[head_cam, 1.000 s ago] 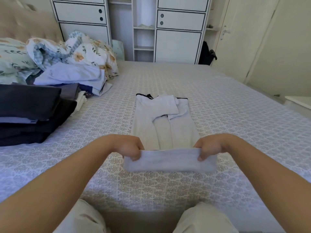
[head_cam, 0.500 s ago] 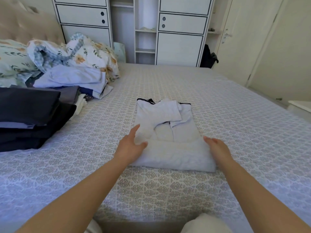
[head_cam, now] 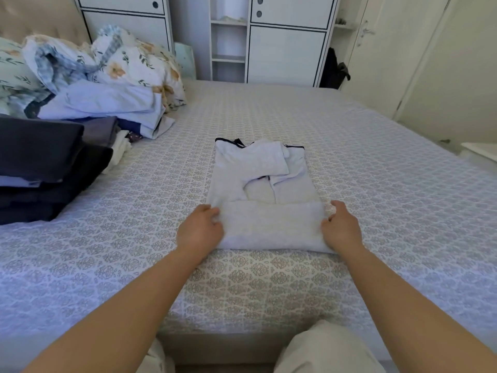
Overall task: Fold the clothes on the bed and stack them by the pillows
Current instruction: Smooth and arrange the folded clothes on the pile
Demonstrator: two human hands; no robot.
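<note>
A pale grey shirt (head_cam: 258, 179) with dark trim at its collar lies in the middle of the bed (head_cam: 376, 184), sleeves folded in and its near hem folded over into a thick band. My left hand (head_cam: 200, 230) grips the left end of that band, fingers curled on the fabric. At the right end, my right hand (head_cam: 340, 227) holds the fold the same way. A stack of folded dark clothes (head_cam: 40, 168) sits at the left by the floral pillows (head_cam: 139, 65). Folded light blue garments (head_cam: 107, 103) lie behind the dark stack.
White wardrobe units (head_cam: 269, 41) stand past the far end of the bed. A black bag (head_cam: 334, 71) leans beside them. Cream doors (head_cam: 403, 63) fill the right wall. My knees in beige trousers (head_cam: 322, 348) are against the bed's near edge.
The lifted hem was carried forward and laid down over the shirt. My hands went from flat on the fold to gripping both its ends.
</note>
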